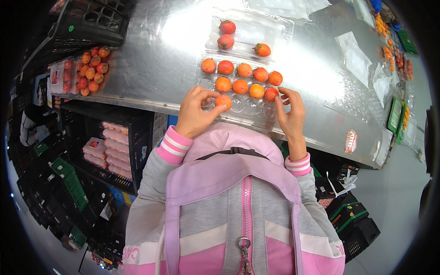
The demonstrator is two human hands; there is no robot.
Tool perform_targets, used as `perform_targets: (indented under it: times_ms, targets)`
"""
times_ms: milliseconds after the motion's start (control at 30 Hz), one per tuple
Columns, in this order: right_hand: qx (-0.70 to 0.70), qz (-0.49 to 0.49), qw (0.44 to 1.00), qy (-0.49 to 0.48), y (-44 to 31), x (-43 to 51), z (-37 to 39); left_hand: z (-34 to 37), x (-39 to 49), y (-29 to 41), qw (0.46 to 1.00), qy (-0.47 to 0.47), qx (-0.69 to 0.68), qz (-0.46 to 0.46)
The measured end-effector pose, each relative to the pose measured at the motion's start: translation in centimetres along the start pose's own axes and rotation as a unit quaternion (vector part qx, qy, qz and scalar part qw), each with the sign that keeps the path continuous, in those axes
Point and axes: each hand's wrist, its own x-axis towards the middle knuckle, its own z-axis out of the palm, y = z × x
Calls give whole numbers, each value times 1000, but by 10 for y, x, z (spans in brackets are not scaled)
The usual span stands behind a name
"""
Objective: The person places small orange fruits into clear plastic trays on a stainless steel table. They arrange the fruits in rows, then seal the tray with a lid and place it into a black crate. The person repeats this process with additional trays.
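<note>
My left hand (198, 111) pinches a small orange fruit (223, 102) between thumb and fingers, over the front row of a clear plastic punnet (253, 106) with moulded cups. My right hand (291, 111) is at the punnet's right side, its thumb against a redder fruit (271, 94) in the middle row; whether it grips that fruit is unclear. Several orange-red fruits (244, 70) sit in the back and middle rows. Behind, the punnet's clear lid (240, 44) holds three loose fruits with green calyxes, one of them an orange fruit (262, 50) at the right.
On the metal table (147, 75), more fruits (90, 73) and filled punnets (63, 77) lie at left beside a black crate (91, 24). Plastic wrappings (355, 56) lie at right. Packed punnets (117, 147) are stacked below left. Black crates (354, 220) stand at lower right.
</note>
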Motion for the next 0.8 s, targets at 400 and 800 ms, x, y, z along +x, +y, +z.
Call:
perform_targets:
  times_ms: [400, 800]
  targets:
    - [12, -33, 999, 4, -8, 6, 2, -19, -4, 10, 767, -77, -610, -184]
    - [12, -34, 999, -4, -8, 6, 3, -18, -5, 15, 792, -70, -569, -211]
